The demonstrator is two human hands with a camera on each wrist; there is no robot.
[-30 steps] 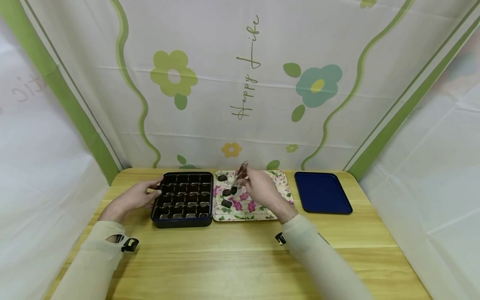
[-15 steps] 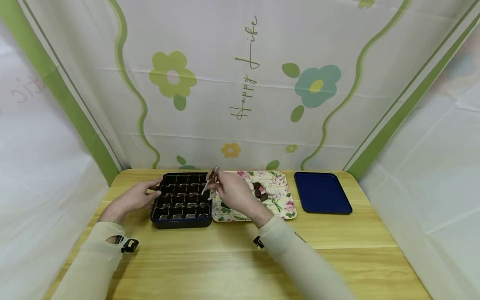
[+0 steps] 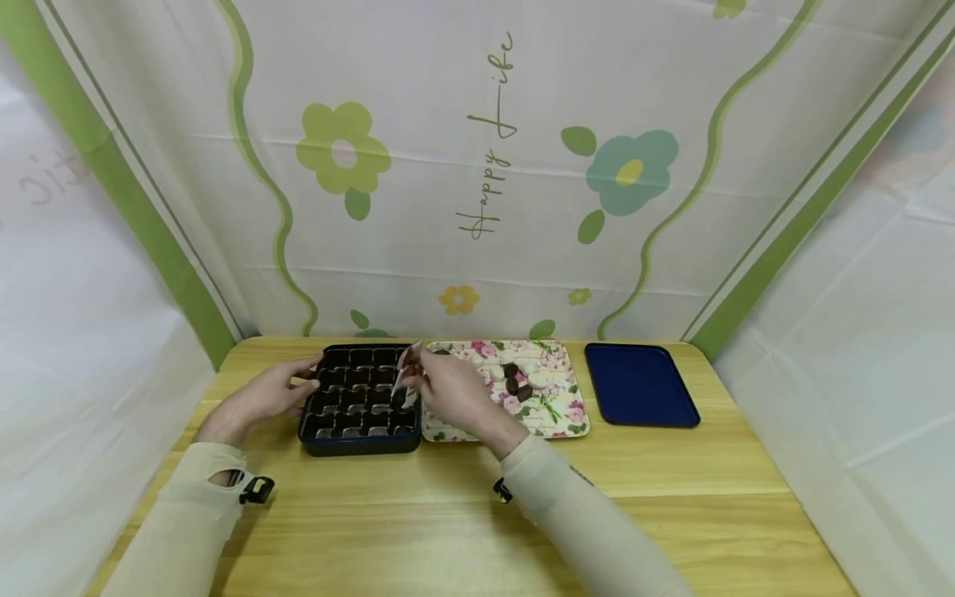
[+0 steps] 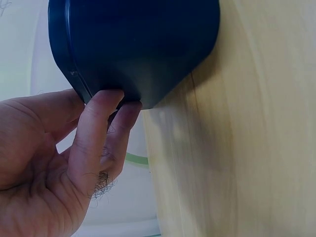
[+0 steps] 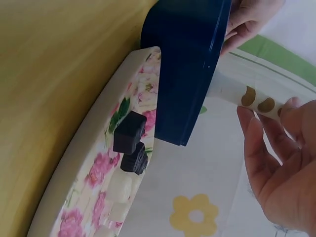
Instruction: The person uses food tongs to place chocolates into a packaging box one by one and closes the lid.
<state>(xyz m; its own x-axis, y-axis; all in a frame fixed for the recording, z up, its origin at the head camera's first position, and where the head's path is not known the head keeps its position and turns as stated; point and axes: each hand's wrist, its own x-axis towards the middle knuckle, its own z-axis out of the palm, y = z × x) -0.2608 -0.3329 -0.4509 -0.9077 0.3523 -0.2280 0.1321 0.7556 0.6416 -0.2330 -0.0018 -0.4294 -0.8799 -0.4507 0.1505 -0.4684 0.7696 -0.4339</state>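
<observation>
My left hand (image 3: 272, 388) holds the left side of a dark blue box (image 3: 361, 446), whose black insert is split into rows of small compartments. In the left wrist view, those fingers (image 4: 101, 111) press against the box's corner and wall. My right hand (image 3: 453, 391) pinches metal tongs (image 3: 401, 380), tips down over the box's right column of compartments. The right wrist view shows the tongs (image 5: 257, 101) between thumb and fingers, their tips hidden behind the box wall. I cannot tell whether a chocolate sits between the tips.
A floral tray (image 3: 552, 424) stands close against the box's right side. It carries dark chocolates (image 3: 525, 392) and white chocolates (image 3: 536, 380), some hidden by my right hand. Farther right lies a blue lid-like tray (image 3: 642, 385). A printed curtain (image 3: 418, 249) hangs behind the wooden table (image 3: 418, 522).
My right hand has moved left with the tongs, from over the floral tray, where they held a dark chocolate, to over the box's right column. My left hand has stayed put.
</observation>
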